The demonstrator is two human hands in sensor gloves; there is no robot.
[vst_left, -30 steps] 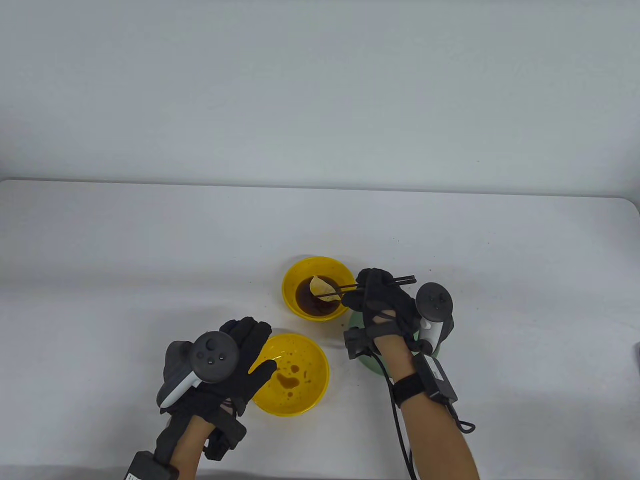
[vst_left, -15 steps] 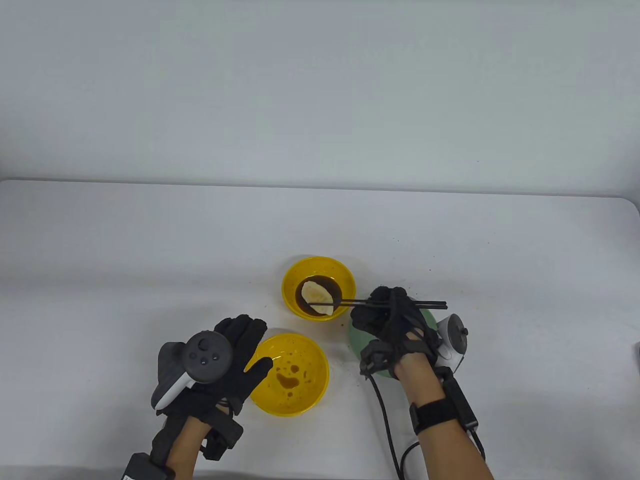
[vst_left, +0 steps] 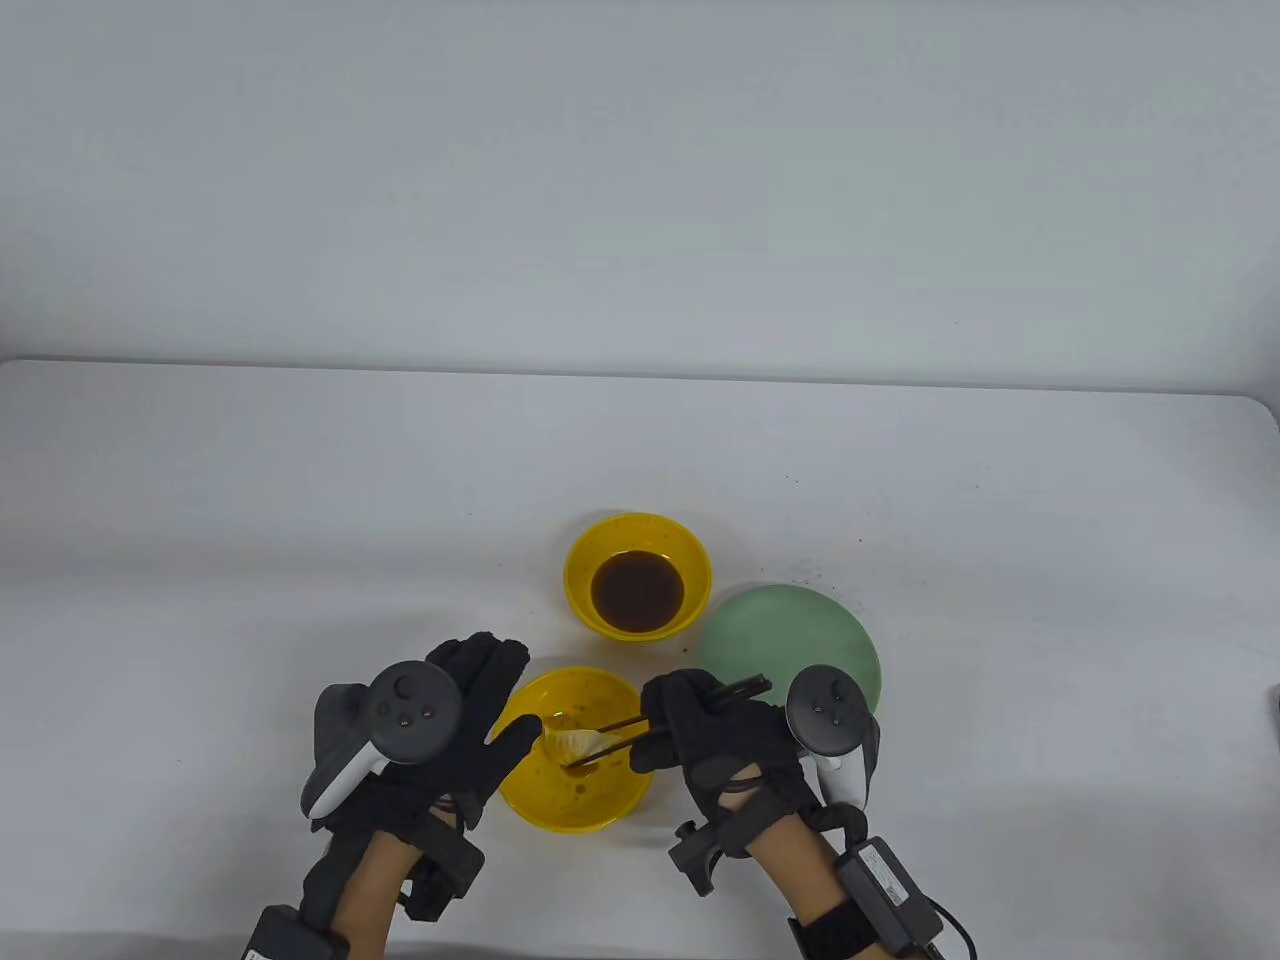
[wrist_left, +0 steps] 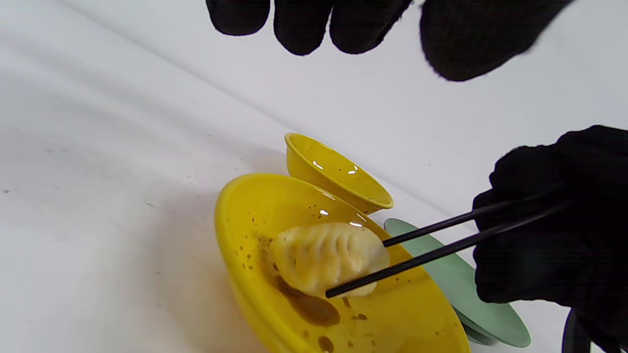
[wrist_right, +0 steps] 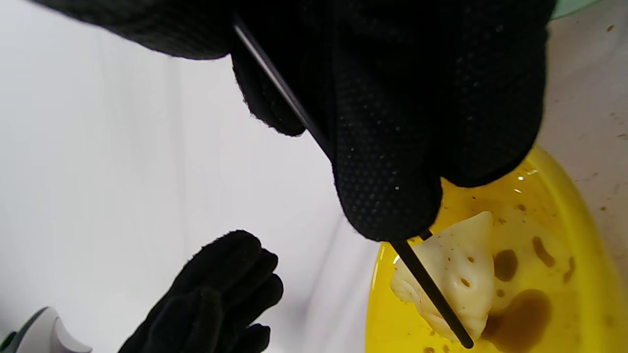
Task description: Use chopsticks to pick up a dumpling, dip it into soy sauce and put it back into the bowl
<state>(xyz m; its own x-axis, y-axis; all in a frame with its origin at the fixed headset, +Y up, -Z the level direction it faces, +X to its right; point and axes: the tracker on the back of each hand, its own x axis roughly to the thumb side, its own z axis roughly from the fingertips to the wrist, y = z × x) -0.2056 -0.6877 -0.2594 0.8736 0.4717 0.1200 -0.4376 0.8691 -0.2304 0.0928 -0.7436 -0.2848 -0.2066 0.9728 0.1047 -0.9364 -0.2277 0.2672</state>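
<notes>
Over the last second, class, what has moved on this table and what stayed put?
The right hand carried the dumpling, pinched in the chopsticks, from the soy sauce bowl toward the person into the near yellow bowl. The left hand, both bowls and the green plate stayed.

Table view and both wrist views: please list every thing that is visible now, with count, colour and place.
Dumpling: one, pale cream, in the near yellow bowl, between the chopstick tips.
Chopsticks: one pair, black, held by the right hand, tips reaching into the near bowl.
Near bowl: one, yellow, sauce smears inside, between the two hands.
Soy sauce bowl: one, yellow, dark sauce inside, behind the near bowl.
Plate: one, pale green, right of the sauce bowl.
Table: one, white.
Left hand: black glove, grey tracker, fingers straight beside the near bowl's left rim.
Right hand: black glove, grey tracker, grips the chopsticks.
</notes>
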